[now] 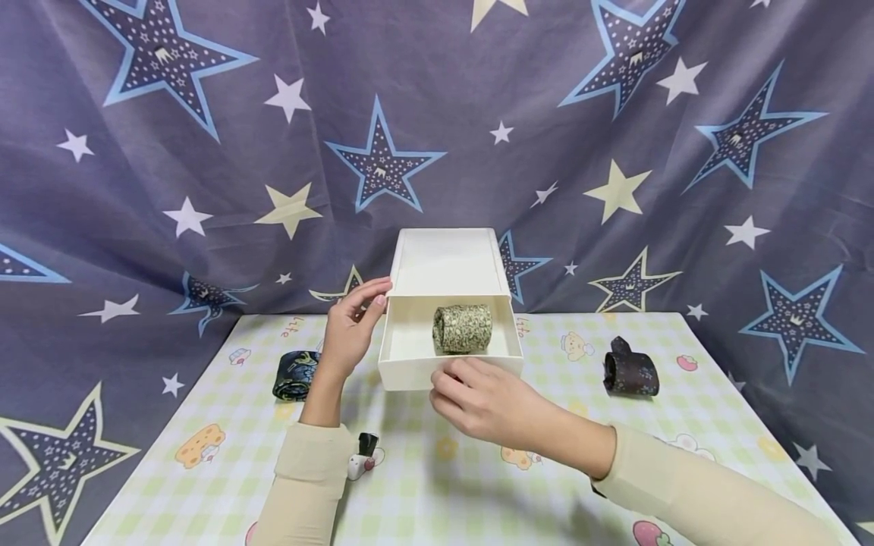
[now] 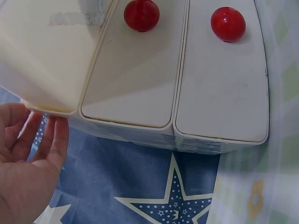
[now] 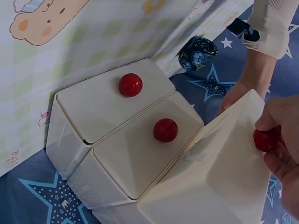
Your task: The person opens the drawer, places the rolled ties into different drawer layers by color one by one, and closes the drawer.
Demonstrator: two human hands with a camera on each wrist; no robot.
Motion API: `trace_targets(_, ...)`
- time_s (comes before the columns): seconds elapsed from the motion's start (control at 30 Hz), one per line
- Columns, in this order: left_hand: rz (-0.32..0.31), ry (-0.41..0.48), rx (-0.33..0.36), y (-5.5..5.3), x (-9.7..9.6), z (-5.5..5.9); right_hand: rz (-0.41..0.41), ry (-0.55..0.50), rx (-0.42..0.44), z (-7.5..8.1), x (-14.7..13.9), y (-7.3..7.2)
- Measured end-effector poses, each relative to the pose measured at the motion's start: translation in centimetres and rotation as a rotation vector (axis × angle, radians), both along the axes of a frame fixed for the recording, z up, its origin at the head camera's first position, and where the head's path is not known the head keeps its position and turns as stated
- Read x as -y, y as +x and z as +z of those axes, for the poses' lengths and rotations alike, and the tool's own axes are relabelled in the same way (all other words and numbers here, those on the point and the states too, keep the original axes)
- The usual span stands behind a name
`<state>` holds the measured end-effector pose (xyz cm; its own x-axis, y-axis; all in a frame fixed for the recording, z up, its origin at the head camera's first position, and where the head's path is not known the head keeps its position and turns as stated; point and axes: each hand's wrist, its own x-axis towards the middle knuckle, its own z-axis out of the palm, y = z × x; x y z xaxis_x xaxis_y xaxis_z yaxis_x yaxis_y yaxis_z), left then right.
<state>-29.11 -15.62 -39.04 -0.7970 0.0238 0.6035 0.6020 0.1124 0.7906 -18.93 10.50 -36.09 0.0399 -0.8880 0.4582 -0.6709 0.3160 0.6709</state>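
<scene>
A white drawer unit (image 1: 447,262) stands at the back of the table with its top drawer (image 1: 410,371) pulled out. Inside the drawer lies a rolled green-and-cream patterned necktie (image 1: 463,328). My right hand (image 1: 481,398) pinches the drawer's red knob (image 3: 267,139) between thumb and fingers, clearest in the right wrist view. My left hand (image 1: 351,330) rests at the unit's left side, fingers extended along the upper edge; the left wrist view shows the fingertips (image 2: 60,126) against that edge. Two lower drawers with a red knob (image 2: 141,15) each are closed.
A rolled dark blue patterned necktie (image 1: 295,375) lies left of the unit, by my left forearm. To the right sits a rolled dark floral necktie (image 1: 631,371). A star-print curtain (image 1: 437,114) hangs behind the checked tablecloth (image 1: 225,402).
</scene>
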Motion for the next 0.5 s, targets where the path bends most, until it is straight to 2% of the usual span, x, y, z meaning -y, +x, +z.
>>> trace_targets(0.17, 0.004, -0.008, 0.003, 0.3, 0.0, 0.3, -0.003, -0.003, 0.004, 0.1, 0.1, -0.5)
trace_targets(0.37, -0.005, -0.020, -0.012, 1.9, -0.5, 1.9, -0.032, 0.009, 0.005, 0.5, 0.1, -1.0)
trace_targets(0.5, 0.000, -0.027, -0.015, 2.1, -0.6, 2.0, -0.045, 0.016, 0.006, 0.6, 0.1, -1.2)
